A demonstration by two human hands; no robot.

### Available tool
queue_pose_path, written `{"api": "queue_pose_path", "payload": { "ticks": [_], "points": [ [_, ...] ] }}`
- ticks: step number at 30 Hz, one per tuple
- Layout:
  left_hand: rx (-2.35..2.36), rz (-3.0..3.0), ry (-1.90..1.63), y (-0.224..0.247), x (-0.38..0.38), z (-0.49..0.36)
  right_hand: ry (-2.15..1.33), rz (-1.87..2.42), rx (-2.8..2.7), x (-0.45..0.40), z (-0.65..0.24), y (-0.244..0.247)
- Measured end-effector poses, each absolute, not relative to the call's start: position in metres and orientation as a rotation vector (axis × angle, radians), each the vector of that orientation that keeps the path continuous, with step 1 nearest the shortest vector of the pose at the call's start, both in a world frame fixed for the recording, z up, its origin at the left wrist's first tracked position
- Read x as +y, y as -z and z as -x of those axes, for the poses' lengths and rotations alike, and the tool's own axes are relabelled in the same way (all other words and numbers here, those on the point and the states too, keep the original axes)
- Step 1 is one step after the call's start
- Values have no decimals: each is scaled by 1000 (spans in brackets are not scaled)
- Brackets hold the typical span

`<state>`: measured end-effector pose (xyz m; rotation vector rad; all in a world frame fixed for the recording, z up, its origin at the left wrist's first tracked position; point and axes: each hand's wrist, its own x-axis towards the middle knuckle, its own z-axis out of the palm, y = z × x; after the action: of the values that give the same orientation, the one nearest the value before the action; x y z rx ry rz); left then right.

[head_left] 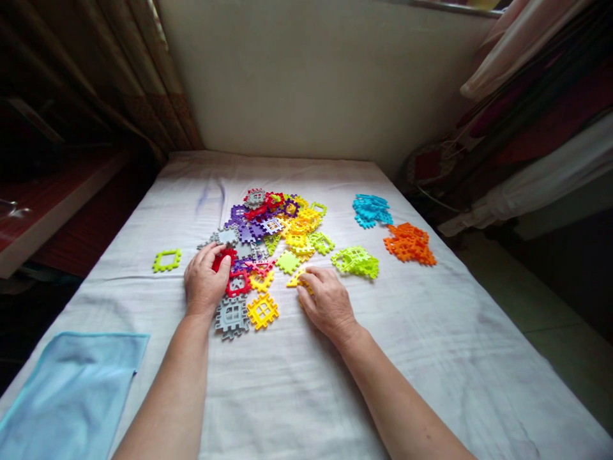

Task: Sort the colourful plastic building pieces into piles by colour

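Note:
A heap of notched plastic building tiles lies mid-table, with purple tiles (249,231), yellow tiles (304,222), and grey and red ones mixed in. My left hand (207,281) rests at the heap's left side, thumb apart from the fingers, beside a red tile (225,257); its fingertips partly hide the pieces there. With bent fingers, my right hand (328,299) grips a yellow tile (293,282) at the heap's near right side. Between the hands lie a yellow window tile (262,311) and grey window tiles (232,314).
Sorted piles of blue tiles (371,211), orange tiles (410,243) and lime green tiles (355,262) lie to the right. One green square frame (167,260) sits alone at left. A light blue pouch (71,396) lies at near left. A wall (306,83) stands behind the table.

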<state>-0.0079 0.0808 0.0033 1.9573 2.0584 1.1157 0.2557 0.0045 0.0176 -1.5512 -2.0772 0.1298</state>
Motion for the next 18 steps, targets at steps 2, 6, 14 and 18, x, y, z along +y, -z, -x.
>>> {"api": "queue_pose_path", "payload": {
  "ticks": [2,6,14,18],
  "points": [
    [2055,-1956,-1109,-3,81,8,-191,1417,-2083,1,-247,-17],
    [2051,-1949,-1105,-3,81,9,-242,1303,-2064,6,-239,-20],
    [2062,-1957,-1091,-2,80,9,-159,1657,-2139,32,-242,-32],
    [2067,-1952,-1092,-3,80,8,-161,1622,-2177,28,-241,-32]
  ]
}}
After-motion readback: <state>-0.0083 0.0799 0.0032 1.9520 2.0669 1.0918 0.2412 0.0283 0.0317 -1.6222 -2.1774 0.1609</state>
